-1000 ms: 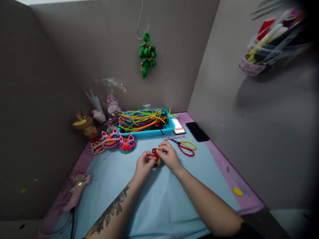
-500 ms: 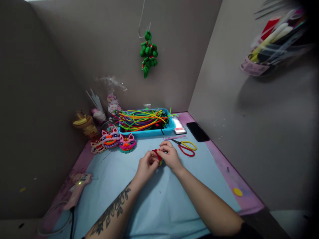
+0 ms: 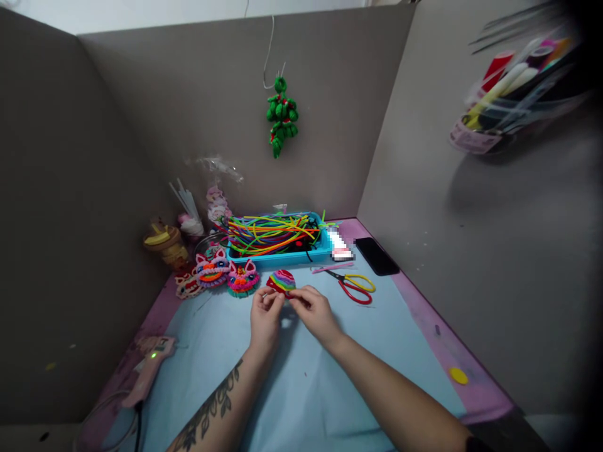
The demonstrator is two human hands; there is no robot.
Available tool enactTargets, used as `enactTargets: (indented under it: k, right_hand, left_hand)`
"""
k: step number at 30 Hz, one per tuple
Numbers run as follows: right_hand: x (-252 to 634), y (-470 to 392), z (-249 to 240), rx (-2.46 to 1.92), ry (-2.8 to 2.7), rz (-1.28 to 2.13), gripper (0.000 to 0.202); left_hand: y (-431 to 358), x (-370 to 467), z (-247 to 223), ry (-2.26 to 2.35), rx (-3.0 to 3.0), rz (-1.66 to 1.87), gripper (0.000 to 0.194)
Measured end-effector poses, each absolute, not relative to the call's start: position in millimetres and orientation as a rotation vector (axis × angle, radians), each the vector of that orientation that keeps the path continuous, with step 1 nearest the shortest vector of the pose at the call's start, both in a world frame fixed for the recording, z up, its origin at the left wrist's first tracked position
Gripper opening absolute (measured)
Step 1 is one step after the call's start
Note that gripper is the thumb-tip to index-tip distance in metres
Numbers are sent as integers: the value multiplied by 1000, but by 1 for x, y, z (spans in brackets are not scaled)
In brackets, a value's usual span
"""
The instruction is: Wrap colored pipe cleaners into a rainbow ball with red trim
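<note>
Both hands hold a small rainbow-striped piece (image 3: 282,280), rounded on top with a red edge, just above the blue cloth (image 3: 301,402). My left hand (image 3: 266,317) pinches its lower left side between thumb and fingers. At the lower right edge, the fingertips of my right hand (image 3: 316,312) are closed on the same piece. Fingers hide part of its lower edge. To the right of my right hand lie scissors (image 3: 354,287) with one red and one yellow handle. Beyond them is a thin pink strip (image 3: 332,268).
Behind the hands stands a blue tray (image 3: 277,258) heaped with colourful fuzzy strips. Several animal-face ornaments (image 3: 243,279) sit left of it. A black phone (image 3: 377,256) lies right. A corded pink tool (image 3: 148,370) with a green light rests left. Grey partitions (image 3: 198,94) enclose the table.
The piece has been turned and raised away from me, so its rainbow stripes now show. Both hands have shifted slightly left. The camera view has tilted up a little.
</note>
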State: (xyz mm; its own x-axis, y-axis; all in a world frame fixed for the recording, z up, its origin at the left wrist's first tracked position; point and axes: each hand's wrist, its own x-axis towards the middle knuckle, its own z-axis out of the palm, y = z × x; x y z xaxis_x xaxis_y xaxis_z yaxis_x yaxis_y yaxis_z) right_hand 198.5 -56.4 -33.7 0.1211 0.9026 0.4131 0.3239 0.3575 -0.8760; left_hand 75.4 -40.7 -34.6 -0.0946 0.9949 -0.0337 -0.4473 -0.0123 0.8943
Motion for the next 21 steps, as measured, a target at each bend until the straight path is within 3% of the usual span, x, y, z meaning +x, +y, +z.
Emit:
enactTargets:
  k: [7, 16, 21]
  right_hand:
    - [195, -57, -41, -1185, -1611, 395, 14]
    - [219, -47, -45, -1136, -1779, 244, 21]
    - [218, -47, -44, -1106, -1833, 250, 25]
  left_hand:
    - [-38, 77, -41, 661, 547, 1271, 42]
    - [-30, 63, -36, 635, 209, 1078, 10]
    - [-31, 65, -36, 667, 215, 1055, 8]
